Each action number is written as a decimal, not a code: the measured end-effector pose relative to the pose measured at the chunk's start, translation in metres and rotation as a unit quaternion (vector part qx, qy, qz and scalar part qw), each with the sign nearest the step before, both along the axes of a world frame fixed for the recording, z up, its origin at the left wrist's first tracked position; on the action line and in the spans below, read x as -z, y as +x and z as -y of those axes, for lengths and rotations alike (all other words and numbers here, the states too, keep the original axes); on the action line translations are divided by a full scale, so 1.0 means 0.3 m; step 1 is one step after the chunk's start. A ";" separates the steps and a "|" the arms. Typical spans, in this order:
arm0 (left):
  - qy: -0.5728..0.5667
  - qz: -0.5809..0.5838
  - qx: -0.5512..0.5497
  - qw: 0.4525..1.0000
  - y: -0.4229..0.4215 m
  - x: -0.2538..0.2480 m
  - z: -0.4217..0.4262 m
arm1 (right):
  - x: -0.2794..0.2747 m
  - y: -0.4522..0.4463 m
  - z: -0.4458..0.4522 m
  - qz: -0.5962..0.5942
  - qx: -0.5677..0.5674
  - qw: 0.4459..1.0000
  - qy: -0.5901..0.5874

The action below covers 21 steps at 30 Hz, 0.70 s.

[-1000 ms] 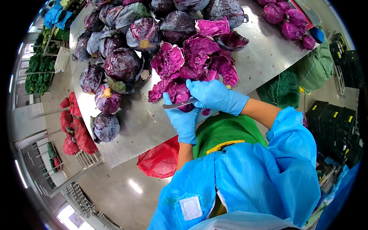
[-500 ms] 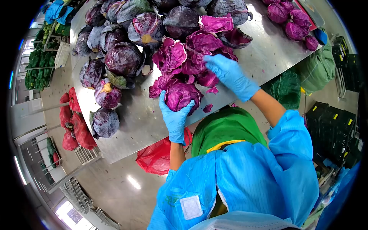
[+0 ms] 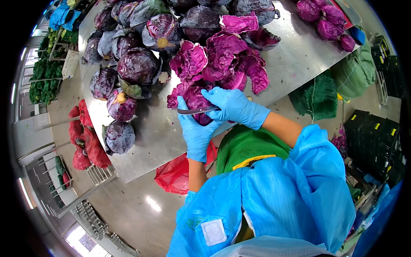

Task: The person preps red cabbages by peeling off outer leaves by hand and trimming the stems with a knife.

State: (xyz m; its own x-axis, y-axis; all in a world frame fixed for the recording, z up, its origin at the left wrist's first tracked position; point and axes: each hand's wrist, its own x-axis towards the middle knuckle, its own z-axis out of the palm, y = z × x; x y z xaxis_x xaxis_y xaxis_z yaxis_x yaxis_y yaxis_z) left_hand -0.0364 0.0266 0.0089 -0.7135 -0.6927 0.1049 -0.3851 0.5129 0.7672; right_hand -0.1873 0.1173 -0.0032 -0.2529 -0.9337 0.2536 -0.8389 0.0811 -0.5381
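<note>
My left hand (image 3: 196, 135), in a blue glove, is wrapped round a peeled red cabbage (image 3: 198, 99) at the near edge of the metal table. Over the cabbage, my right hand (image 3: 237, 106), gloved the same way, grips a small knife (image 3: 192, 111) with its fingers closed. The knife lies crosswise over the cabbage, its dark end pointing left near my left thumb. Both hands partly hide the cabbage. Just beyond it are loose purple cabbage leaves (image 3: 224, 53) in a heap.
Unpeeled red cabbages (image 3: 138, 66) crowd the left and back of the metal table (image 3: 147, 150). Peeled cabbages (image 3: 329, 28) sit at the far right. Red net sacks (image 3: 87, 143) stand left, a green sack (image 3: 317, 96) right, and dark crates (image 3: 370, 139) beyond the table.
My right hand has moved left and down from the leaf heap to the cabbage, and the knife now shows in it. One leaf lies farther right on the heap. My left hand still holds the cabbage.
</note>
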 end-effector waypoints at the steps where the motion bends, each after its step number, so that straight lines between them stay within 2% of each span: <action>1: 0.017 -0.030 -0.003 0.999 -0.012 -0.009 -0.008 | -0.015 -0.005 0.001 -0.016 -0.007 0.999 0.029; 2: 0.024 -0.036 -0.013 0.999 -0.018 0.001 -0.011 | -0.021 -0.013 0.003 -0.032 -0.015 0.998 0.058; 6: 0.029 -0.057 -0.036 0.997 -0.019 0.063 -0.012 | 0.040 -0.074 0.018 -0.155 -0.075 0.984 -0.044; 10: -0.013 -0.018 -0.024 0.999 -0.001 0.049 -0.007 | 0.087 -0.126 0.035 -0.063 -0.090 0.989 -0.099; 11: -0.010 -0.015 -0.022 1.000 0.005 0.048 -0.010 | 0.093 -0.140 0.033 -0.070 -0.090 0.993 0.028; 13: -0.018 -0.018 -0.016 1.000 0.003 0.039 -0.016 | 0.120 -0.131 0.026 0.088 -0.059 0.994 -0.032; 15: -0.032 -0.008 -0.022 0.999 0.000 0.033 -0.028 | 0.097 -0.100 0.026 0.233 -0.017 0.970 -0.067; 18: -0.050 -0.001 -0.030 0.998 -0.014 0.023 -0.046 | -0.018 -0.077 0.021 0.173 -0.013 0.985 0.017; 19: -0.055 0.002 -0.030 0.998 -0.018 0.023 -0.050 | -0.029 -0.087 0.027 0.180 -0.031 0.981 0.062; 21: -0.078 0.009 -0.020 0.997 -0.027 0.014 -0.055 | -0.029 -0.129 0.041 0.167 -0.076 0.980 0.078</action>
